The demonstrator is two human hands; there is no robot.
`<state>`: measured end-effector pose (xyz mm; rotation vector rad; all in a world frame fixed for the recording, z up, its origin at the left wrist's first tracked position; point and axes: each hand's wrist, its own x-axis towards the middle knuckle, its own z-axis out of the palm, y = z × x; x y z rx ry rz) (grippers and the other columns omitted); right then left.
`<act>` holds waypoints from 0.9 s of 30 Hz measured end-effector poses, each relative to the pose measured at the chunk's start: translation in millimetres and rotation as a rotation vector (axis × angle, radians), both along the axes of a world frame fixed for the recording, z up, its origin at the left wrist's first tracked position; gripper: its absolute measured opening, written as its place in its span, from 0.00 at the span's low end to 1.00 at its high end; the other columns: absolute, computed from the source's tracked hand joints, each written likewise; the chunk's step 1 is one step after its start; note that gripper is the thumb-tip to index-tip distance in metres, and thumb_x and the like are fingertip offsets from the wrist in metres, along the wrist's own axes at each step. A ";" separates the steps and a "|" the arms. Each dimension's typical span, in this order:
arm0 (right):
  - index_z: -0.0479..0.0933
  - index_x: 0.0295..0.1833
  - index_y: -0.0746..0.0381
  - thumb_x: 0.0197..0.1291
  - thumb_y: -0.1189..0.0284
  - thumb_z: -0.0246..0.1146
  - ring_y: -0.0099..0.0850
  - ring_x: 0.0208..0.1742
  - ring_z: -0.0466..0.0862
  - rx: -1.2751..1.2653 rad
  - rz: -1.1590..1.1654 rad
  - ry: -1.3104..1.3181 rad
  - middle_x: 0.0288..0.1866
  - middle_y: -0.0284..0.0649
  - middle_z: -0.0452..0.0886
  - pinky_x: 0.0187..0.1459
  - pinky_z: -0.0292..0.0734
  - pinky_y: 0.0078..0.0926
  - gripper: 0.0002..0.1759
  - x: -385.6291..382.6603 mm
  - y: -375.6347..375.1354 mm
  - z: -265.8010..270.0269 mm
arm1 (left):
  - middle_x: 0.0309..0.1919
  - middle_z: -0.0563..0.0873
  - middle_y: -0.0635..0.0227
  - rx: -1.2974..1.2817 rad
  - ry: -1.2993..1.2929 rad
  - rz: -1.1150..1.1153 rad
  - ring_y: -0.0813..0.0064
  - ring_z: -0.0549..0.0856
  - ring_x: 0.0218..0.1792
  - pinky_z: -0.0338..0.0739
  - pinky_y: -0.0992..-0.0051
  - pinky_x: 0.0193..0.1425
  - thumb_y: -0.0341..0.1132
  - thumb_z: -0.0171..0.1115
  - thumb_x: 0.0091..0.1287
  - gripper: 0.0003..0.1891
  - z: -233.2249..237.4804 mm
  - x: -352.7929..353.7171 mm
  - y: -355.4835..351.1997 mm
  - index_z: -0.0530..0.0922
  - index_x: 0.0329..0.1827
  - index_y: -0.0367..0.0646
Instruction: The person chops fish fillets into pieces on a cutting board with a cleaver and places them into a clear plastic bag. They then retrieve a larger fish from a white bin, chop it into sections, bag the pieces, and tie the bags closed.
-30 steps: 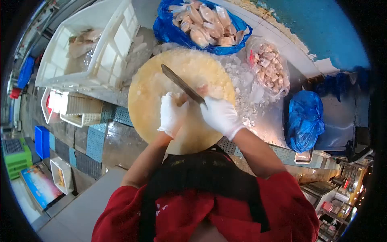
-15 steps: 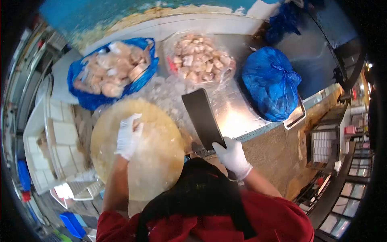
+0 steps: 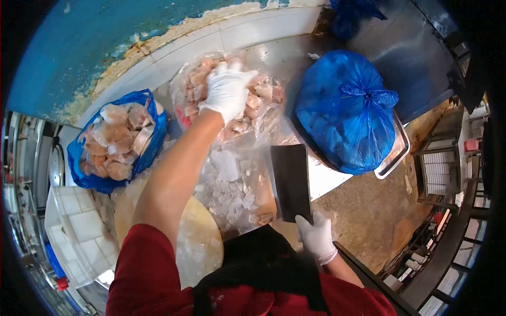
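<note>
With the left hand (image 3: pixel 227 90) I am reaching across to the clear plastic bag (image 3: pixel 266 122), the white-gloved fingers spreading loosely over the cut pieces (image 3: pixel 198 90) inside it. They are appearing to touch the topmost ones, but from this view I am not able to tell whether any piece is being gripped.

With the right hand (image 3: pixel 316 234), also wearing a white glove, I am closing the fingers around the handle end of a cleaver (image 3: pixel 291 181). Its broad dark blade is pointing away from the body, and its flat side is facing the camera. It is hanging near the edge of the metal counter (image 3: pixel 276 51), to the right of the crushed ice (image 3: pixel 226 184).

Below the left forearm, the round cutting board (image 3: pixel 203 239) is showing in part, the arm and red sleeve (image 3: pixel 145 260) covering some of it. Beyond the board, an open blue bag (image 3: pixel 79 171) is holding larger pale chunks (image 3: pixel 117 138). A white crate (image 3: pixel 79 229) is standing beside the board on the left. Over on the right, a knotted blue bag (image 3: pixel 342 124) is bulging next to the clear one, a tray rim (image 3: pixel 396 164) poking out from beneath it. Past all this, a blue wall (image 3: pixel 68 68) with peeling paint is rising above white tiles (image 3: pixel 197 41)
</note>
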<state>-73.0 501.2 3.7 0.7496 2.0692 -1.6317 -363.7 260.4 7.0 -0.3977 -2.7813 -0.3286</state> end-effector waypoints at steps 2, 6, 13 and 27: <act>0.82 0.44 0.72 0.66 0.71 0.67 0.17 0.19 0.75 -0.023 -0.032 -0.056 0.23 0.32 0.80 0.21 0.70 0.21 0.12 6.0 8.1 -5.5 | 0.53 0.86 0.61 -0.103 -0.129 -0.250 0.57 0.82 0.57 0.71 0.51 0.62 0.30 0.68 0.56 0.26 -11.2 -24.7 24.1 0.83 0.61 0.57; 0.82 0.44 0.72 0.66 0.70 0.67 0.17 0.23 0.77 0.071 0.010 0.027 0.24 0.34 0.82 0.24 0.73 0.22 0.13 13.1 17.8 -11.4 | 0.53 0.86 0.63 -0.327 -0.439 -0.378 0.56 0.82 0.57 0.73 0.52 0.60 0.30 0.69 0.55 0.28 -35.6 -62.3 50.6 0.82 0.63 0.58; 0.80 0.41 0.67 0.66 0.74 0.67 0.15 0.21 0.73 0.023 0.032 -0.025 0.24 0.28 0.77 0.22 0.67 0.19 0.06 4.2 18.4 -4.5 | 0.62 0.84 0.64 0.923 -0.683 -0.279 0.72 0.81 0.60 0.73 0.68 0.69 0.23 0.66 0.61 0.29 20.7 6.9 -2.1 0.77 0.68 0.48; 0.79 0.40 0.70 0.65 0.74 0.67 0.18 0.23 0.76 -0.052 0.710 0.145 0.23 0.33 0.80 0.24 0.73 0.24 0.09 -35.5 -118.5 32.9 | 0.53 0.85 0.59 0.283 -0.136 0.558 0.57 0.82 0.54 0.77 0.64 0.58 0.32 0.76 0.53 0.28 -34.9 405.5 -173.6 0.82 0.60 0.46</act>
